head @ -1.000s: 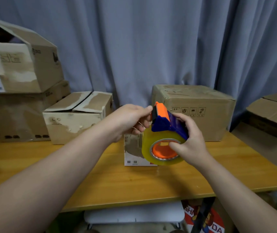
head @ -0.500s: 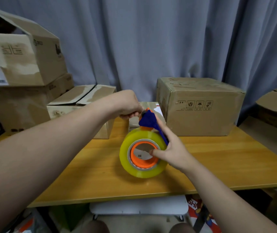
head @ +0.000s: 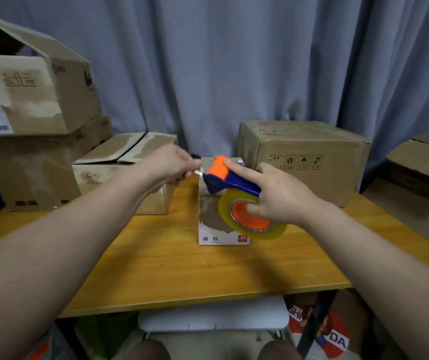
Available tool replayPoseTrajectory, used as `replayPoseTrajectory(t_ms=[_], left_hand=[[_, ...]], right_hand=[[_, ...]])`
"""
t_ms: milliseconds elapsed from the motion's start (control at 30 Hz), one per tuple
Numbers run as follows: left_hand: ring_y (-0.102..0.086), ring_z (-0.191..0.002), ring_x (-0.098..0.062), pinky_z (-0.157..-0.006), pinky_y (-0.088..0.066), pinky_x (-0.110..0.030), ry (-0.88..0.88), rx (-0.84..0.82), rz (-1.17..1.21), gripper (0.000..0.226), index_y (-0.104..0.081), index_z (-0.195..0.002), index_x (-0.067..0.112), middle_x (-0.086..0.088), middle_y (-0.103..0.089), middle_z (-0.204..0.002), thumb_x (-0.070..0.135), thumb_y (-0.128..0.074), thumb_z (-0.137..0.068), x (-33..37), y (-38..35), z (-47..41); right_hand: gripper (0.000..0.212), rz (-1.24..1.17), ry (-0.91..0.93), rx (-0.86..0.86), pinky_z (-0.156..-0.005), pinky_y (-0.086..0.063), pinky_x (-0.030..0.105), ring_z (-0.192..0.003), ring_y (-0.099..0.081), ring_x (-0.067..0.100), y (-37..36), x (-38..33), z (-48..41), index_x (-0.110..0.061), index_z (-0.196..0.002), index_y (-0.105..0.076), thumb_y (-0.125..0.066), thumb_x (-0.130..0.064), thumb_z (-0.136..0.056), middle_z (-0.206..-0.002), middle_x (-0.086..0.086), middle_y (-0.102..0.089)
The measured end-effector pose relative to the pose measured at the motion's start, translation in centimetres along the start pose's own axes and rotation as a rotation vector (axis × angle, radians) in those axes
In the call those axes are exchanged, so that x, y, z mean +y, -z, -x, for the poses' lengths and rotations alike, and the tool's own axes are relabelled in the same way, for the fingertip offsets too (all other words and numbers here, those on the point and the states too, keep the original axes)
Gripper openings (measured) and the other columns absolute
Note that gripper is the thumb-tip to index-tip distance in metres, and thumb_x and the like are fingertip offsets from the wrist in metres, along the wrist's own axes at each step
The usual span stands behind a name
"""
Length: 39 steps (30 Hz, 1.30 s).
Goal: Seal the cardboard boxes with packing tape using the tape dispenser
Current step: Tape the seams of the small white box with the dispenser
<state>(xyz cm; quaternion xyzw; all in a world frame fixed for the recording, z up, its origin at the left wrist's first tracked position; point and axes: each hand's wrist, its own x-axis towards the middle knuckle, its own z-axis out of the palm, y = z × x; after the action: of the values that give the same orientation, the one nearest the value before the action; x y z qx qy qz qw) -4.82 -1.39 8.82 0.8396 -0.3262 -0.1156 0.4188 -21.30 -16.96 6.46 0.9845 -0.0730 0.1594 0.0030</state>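
Note:
A blue and orange tape dispenser (head: 230, 179) with a yellowish roll of clear tape (head: 252, 219) hangs over a small brown and white cardboard box (head: 212, 224) in the middle of the wooden table (head: 171, 266). My right hand (head: 277, 196) grips the dispenser, its fingers in the roll's orange core and the index finger along the top. My left hand (head: 171, 165) pinches the free end of the tape at the dispenser's nose, just left of the small box's top.
A box with loose top flaps (head: 127, 172) stands behind my left hand, next to two stacked larger boxes (head: 34, 126) at far left. A closed big box (head: 304, 157) is at back right, more boxes (head: 421, 165) off the table's right side. A white stool (head: 213, 315) sits below.
The dispenser has risen from low over the table to the top of the small box and tilted nose-left. My left hand now pinches the tape end at its nose.

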Motion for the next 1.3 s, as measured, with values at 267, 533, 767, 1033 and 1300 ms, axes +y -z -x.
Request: replayPoseTrajectory(t_ms=[267,533,767,1033,1300], left_hand=[[-0.035,-0.040,-0.004,-0.037,-0.031,-0.013,0.109,-0.049,0.300,0.025,-0.062,-0.077,0.005,0.002,-0.044,-0.050,0.020,-0.056,-0.095,-3.7,-1.3,0.7],[-0.033,-0.046,-0.011,-0.036,-0.029,-0.017,0.232,0.127,0.331,0.024,-0.065,-0.082,0.004,-0.001,-0.043,-0.056,0.021,-0.055,-0.096,-6.9,-0.2,0.4],[-0.036,-0.049,-0.016,-0.048,-0.030,-0.026,0.129,0.294,0.156,0.038,-0.055,-0.075,0.005,-0.003,-0.039,-0.058,0.038,-0.070,-0.083,-6.5,-2.3,0.3],[-0.036,-0.050,-0.012,-0.045,-0.028,-0.024,0.157,0.274,0.203,0.032,-0.058,-0.077,0.003,-0.002,-0.040,-0.057,0.032,-0.069,-0.086,-6.4,-2.7,0.8],[-0.034,-0.048,-0.012,-0.044,-0.028,-0.023,0.186,0.281,0.257,0.029,-0.053,-0.077,0.006,0.000,-0.037,-0.055,0.028,-0.069,-0.086,-6.3,-3.0,0.6]], right_hand=[[0.090,0.196,0.078,-0.173,-0.062,-0.046,0.023,-0.088,-0.049,0.014,1.2,1.5,-0.1,-0.058,-0.141,0.014,-0.058,-0.052,-0.087,-0.113,-0.002,-0.040],[0.077,0.546,0.129,-0.170,-0.077,-0.031,0.031,-0.096,-0.049,0.020,2.1,3.7,-0.7,-0.053,-0.145,0.009,-0.046,-0.056,-0.091,-0.112,0.001,-0.045],[0.065,0.863,0.197,-0.085,-0.089,-0.035,0.039,-0.114,-0.046,0.030,2.0,1.6,-2.4,-0.038,-0.150,-0.007,-0.045,-0.030,-0.098,-0.125,0.012,-0.046],[0.049,0.941,0.174,-0.046,-0.089,-0.036,0.041,-0.111,-0.051,0.031,1.6,0.9,-2.3,-0.026,-0.143,-0.030,-0.046,-0.021,-0.097,-0.126,0.006,-0.051],[0.047,1.009,0.203,-0.066,-0.098,-0.033,0.047,-0.119,-0.045,0.032,1.6,0.0,-2.8,-0.021,-0.143,-0.033,-0.045,-0.023,-0.098,-0.130,0.009,-0.050]])
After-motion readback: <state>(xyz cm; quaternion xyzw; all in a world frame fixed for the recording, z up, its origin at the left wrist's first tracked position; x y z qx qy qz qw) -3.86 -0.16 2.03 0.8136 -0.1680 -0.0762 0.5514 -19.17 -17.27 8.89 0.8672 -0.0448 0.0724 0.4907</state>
